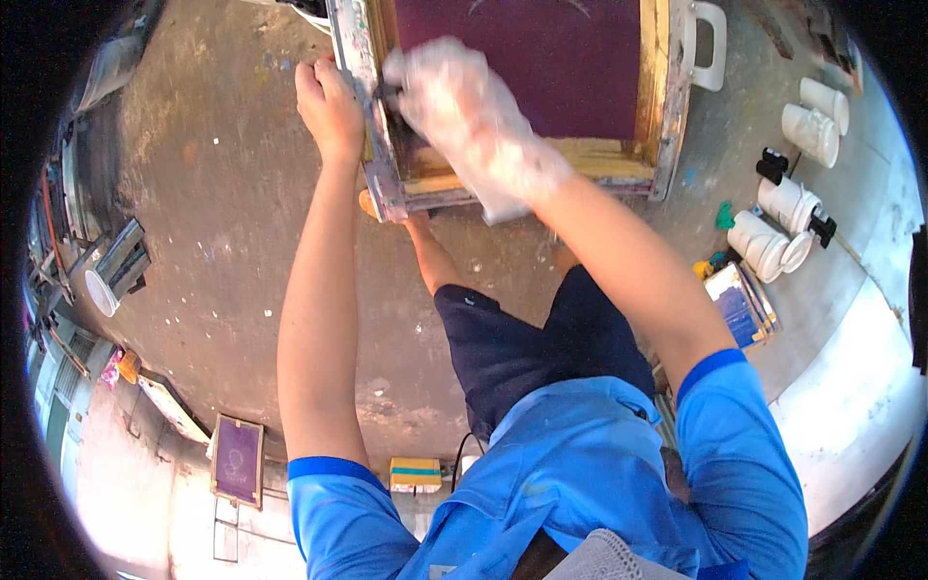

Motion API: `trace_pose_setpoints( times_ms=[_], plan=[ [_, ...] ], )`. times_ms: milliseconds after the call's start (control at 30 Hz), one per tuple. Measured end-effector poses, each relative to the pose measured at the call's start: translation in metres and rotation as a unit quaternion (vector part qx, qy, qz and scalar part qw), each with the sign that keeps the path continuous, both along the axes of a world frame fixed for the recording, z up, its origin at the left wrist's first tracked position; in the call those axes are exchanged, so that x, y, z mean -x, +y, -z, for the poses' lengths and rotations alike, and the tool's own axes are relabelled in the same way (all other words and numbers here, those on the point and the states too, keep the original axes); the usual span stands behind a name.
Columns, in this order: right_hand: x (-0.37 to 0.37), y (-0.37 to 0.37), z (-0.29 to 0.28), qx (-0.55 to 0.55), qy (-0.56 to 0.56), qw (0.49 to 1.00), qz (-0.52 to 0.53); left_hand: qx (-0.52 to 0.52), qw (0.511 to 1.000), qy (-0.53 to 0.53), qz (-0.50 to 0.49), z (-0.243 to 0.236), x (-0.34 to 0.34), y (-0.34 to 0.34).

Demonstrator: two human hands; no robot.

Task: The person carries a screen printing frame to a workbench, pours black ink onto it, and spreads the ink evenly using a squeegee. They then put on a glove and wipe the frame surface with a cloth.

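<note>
A screen printing frame with a dark purple mesh (527, 82) and yellow-taped inner edges lies in front of me at the top of the view. Its outer rail (382, 188) is grey and paint-stained. My left hand (331, 111) is bare, its fingers curled at the left rail; their tips are partly hidden. Over the frame's left inner edge, my right hand (449, 92) wears a loose, see-through plastic glove and is smeared by motion. Its fingers close on a small dark object (390, 92), mostly covered, whose kind I cannot make out.
A white handle (710, 46) juts from the frame's right side. White tubs (759, 246) lie along the right, near a blue-and-white panel (739, 304). A smaller purple screen (238, 460) leans at the lower left. Paint specks dot the brown floor (222, 242).
</note>
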State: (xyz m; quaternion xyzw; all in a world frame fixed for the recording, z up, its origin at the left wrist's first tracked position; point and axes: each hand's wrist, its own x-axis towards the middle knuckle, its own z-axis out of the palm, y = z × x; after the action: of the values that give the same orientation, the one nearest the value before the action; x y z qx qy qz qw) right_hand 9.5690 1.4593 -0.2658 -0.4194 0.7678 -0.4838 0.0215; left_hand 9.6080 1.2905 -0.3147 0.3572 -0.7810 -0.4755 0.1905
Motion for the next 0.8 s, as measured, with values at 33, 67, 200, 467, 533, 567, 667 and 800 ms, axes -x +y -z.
trace_pose_setpoints(
  times_ms=[33, 67, 200, 467, 533, 567, 667, 800],
  plan=[
    [0.007, -0.005, -0.001, 0.041, -0.015, 0.999, 0.019, 0.006, 1.000, 0.009, 0.011, 0.001, 0.002, -0.003],
    [0.007, -0.007, -0.003, -0.011, -0.045, 0.999, 0.019, -0.004, 1.000, 0.003, 0.005, 0.002, 0.000, -0.003],
    [-0.047, 0.007, 0.009, -0.250, -0.030, 0.967, -0.047, -0.029, 1.000, -0.003, -0.006, 0.007, 0.000, -0.003],
    [-0.010, -0.005, -0.004, -0.172, -0.058, 0.983, 0.010, -0.062, 0.998, 0.003, 0.016, 0.015, -0.002, -0.010],
    [-0.045, 0.003, 0.001, -0.264, -0.118, 0.957, -0.020, -0.066, 0.998, -0.008, 0.016, 0.017, -0.002, -0.009],
    [-0.041, 0.007, 0.003, -0.214, -0.099, 0.971, -0.030, -0.060, 0.998, -0.006, 0.015, 0.019, -0.004, -0.008],
    [0.008, -0.009, -0.007, -0.165, -0.088, 0.982, 0.024, -0.049, 0.999, 0.003, 0.016, 0.025, -0.003, -0.012],
    [0.054, -0.029, -0.031, 0.021, 0.007, 0.991, 0.129, -0.032, 0.999, -0.013, 0.017, 0.013, -0.005, -0.008]
  ],
)
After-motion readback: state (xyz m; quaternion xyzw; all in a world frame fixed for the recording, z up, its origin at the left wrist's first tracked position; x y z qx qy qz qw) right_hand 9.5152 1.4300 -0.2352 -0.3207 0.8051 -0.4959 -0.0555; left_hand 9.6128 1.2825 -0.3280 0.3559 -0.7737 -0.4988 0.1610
